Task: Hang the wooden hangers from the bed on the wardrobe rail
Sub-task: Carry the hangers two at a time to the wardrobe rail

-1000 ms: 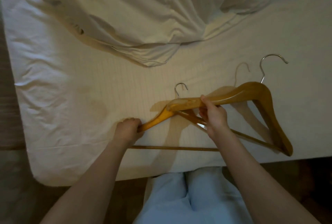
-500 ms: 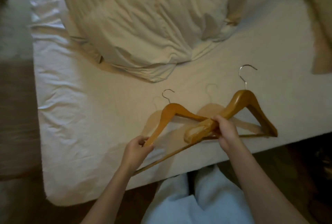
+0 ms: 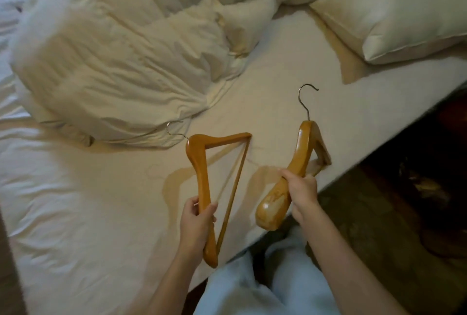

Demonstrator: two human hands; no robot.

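Separately, left hand (image 3: 197, 223) grips left hanger (image 3: 202, 175), right hand (image 3: 303, 193) grips right hanger (image 3: 302, 148).

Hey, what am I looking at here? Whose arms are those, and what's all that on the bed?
There is no machine here. A person wears a camera on their head, so you look down along their own arms. At the bottom are their legs in light trousers. The left hand grips the first hanger, wooden with a metal hook, by one of its arms. The right hand grips the second hanger the same way. Both seem lifted, since their shadows fall on the white sheet. Farther back on the bed lie a crumpled duvet and a pillow.
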